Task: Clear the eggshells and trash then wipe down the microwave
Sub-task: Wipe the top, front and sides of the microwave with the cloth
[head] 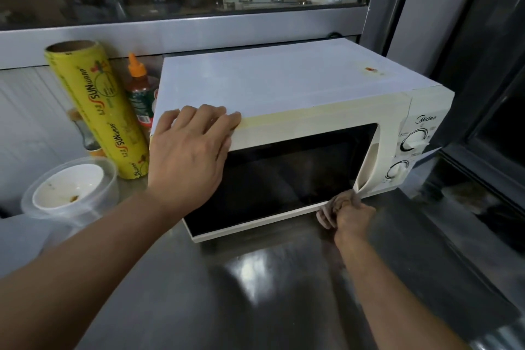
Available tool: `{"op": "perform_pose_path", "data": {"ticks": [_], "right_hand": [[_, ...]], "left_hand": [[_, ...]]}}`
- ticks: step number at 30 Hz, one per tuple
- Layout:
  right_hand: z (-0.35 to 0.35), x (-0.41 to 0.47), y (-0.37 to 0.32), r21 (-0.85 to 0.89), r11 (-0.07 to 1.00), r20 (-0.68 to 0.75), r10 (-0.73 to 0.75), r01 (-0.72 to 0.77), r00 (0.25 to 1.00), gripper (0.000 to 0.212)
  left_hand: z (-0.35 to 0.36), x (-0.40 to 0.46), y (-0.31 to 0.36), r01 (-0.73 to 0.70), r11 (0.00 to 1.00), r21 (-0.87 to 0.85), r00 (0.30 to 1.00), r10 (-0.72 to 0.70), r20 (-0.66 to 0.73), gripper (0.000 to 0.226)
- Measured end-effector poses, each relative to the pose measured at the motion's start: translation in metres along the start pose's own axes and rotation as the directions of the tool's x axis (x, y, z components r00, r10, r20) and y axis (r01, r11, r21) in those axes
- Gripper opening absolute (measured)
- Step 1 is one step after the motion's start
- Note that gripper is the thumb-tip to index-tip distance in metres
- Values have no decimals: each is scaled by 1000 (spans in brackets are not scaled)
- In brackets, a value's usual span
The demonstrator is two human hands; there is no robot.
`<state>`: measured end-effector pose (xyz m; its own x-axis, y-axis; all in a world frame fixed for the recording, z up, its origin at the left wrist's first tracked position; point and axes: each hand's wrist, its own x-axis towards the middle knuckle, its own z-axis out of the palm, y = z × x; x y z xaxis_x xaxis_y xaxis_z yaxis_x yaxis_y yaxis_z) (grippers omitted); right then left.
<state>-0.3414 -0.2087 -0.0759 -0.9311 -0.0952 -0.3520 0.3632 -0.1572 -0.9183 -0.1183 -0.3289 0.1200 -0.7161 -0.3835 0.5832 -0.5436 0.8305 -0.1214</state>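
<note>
A white microwave [284, 85] with a dark door window stands on a steel counter [255, 293]. My left hand [190, 150] lies flat with straight fingers on its top front left corner. My right hand [352, 216] grips a crumpled greyish cloth [338, 202] and holds it against the lower right corner of the door, at the foot of the door handle [369, 162]. The door is closed. No eggshells or trash show on or beside the microwave.
A yellow roll of cling wrap [99, 111] leans left of the microwave, with an orange-capped sauce bottle [139, 88] behind it. A clear plastic container holding a white dirty bowl [68, 187] sits at the left. A window frame [468, 122] closes in the right side.
</note>
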Motion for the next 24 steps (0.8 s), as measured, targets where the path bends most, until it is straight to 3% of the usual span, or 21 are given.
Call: {"op": "perform_pose_path", "data": {"ticks": [6,8,14,20,24], "right_hand": [[5,-15,2,-72,994,17,-76,77,997,15],[4,-20,2,-88,991,-11,-104,103,995,21],[1,-22,-2,14,998,-60,-61,61,996,15],[18,-56,15,-51,992,-81,-123,119,989,26],[46,-110,52,-50,981,-6,-188,187,982,31]], "left_hand": [[-3,0,2,8,1000,-9,1000,-7,13,35],[-4,1,1,10,999,-33,999,-8,38,37],[-13,-11,-27,-28,984,-176,999,34,29,47],[-7,-27,-61,-71,938,-340,997,79,9,44],[1,-26,-69,-120,908,-402,993,115,-35,43]]}}
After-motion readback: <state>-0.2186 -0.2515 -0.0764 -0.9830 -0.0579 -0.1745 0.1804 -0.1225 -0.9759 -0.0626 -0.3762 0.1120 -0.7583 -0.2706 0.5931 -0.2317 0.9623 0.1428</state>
